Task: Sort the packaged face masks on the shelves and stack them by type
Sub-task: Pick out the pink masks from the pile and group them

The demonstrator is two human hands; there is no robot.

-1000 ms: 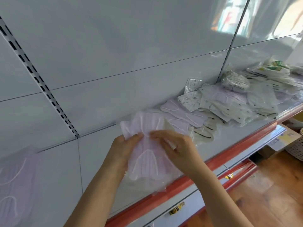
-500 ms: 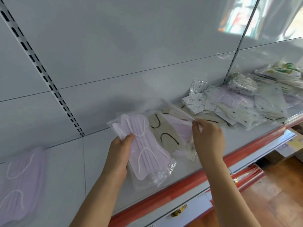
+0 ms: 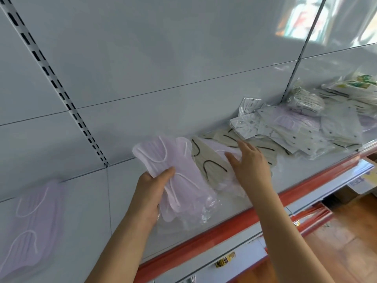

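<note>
My left hand [image 3: 150,193] grips a small stack of lilac masks [image 3: 175,172] in clear wrappers, thumb on top, just above the white shelf [image 3: 265,193]. To its right lies a beige mask with black loops [image 3: 208,160], and partly under it another lilac mask [image 3: 222,152]. My right hand [image 3: 250,162] reaches over these, thumb and fingers spread, touching the lilac mask's wrapper. A mixed pile of dotted white masks [image 3: 306,137] covers the shelf further right. A separate lilac stack [image 3: 30,229] lies at the far left.
The shelf has a red front edge [image 3: 234,219] with a price rail below. A slotted upright [image 3: 59,88] runs down the grey back panel. Green-printed packs [image 3: 359,82] sit at the far right. A wooden floor [image 3: 346,242] shows below.
My right hand let go of the lilac stack and moved right onto the loose masks; its fingers have opened over them. My left hand keeps the lilac stack.
</note>
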